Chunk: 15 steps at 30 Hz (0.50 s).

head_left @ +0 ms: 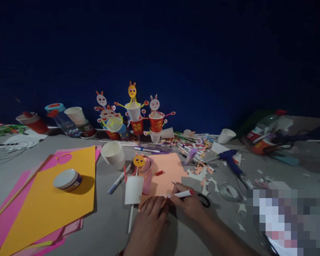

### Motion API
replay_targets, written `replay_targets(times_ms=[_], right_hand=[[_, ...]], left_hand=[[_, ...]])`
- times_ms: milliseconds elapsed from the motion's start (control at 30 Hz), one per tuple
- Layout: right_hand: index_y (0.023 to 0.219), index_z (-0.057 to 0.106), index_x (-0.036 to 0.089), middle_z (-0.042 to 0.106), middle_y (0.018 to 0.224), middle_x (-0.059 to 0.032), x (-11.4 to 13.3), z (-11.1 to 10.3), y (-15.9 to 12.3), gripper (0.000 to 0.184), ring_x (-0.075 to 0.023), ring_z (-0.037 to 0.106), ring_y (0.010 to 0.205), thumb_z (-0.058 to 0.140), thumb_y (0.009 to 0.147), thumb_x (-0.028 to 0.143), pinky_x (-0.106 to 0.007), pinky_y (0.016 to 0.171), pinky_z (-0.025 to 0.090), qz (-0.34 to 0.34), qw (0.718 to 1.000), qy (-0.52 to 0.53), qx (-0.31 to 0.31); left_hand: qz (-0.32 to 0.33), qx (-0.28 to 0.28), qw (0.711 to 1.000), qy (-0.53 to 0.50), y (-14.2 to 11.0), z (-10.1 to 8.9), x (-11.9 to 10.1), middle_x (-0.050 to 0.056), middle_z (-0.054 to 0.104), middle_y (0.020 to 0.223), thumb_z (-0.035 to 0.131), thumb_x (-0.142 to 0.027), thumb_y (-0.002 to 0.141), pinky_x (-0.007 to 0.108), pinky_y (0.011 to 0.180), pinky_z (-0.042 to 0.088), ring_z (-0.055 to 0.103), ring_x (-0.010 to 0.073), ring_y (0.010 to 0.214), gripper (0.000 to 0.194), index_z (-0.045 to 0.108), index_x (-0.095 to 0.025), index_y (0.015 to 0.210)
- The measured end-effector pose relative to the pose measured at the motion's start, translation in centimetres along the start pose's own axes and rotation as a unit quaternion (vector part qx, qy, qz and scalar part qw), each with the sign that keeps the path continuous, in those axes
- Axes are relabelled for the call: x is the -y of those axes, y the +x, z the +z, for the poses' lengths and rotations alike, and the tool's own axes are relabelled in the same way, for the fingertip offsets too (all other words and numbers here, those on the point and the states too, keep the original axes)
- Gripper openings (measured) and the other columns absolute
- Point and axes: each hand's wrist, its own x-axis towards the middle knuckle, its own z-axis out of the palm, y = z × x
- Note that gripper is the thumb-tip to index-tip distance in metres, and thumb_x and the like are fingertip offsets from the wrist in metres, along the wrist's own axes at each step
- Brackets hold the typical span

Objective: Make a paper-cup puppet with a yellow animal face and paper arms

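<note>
While the right hand [188,202] is closed around a white marker [183,194] with a red end, its writing tip low beside the other hand's fingers, the left hand [153,213] lies palm down over the near edge of a peach sheet [170,163], toward the near side of the table [106,227]; whether its fingers pinch anything I cannot tell; a black loop handle [204,201] shows just beside the right hand; toward the table's right side lies a roll of clear tape [230,192]; left of the peach sheet stands a white paper cup [134,190] topped by a yellow animal face [139,161]; toward the left edge, a white-lidded jar [67,179] rests on a yellow sheet [50,209], pink paper showing under it; farther off, a red cap [159,173] lies on the peach sheet, with paper scraps [196,175] to its right; beyond come a stack of white cups [112,153], a purple glue stick [191,155] and a blue glue gun [230,158]; along the far edge stand decorated cup figures [156,121], before a dark blue wall [160,46].
</note>
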Motion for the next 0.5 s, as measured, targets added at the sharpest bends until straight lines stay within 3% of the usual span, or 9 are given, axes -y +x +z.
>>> replay_targets(times_ms=[500], right_hand=[[0.067,0.047,0.023,0.051,0.062,0.0057,0.14,-0.01,0.05,0.015,-0.0142,0.050,0.059,0.051,0.081,0.022,-0.026,0.061,0.038,0.003,1.000,0.000,0.003]], left_hand=[[-0.004,-0.004,1.000,-0.011,-0.06,0.11,0.06,0.009,0.069,0.129,0.073,-0.011,0.080,0.048,0.100,0.055,0.064,0.0304,0.117,0.044,0.065,-0.019,0.123]])
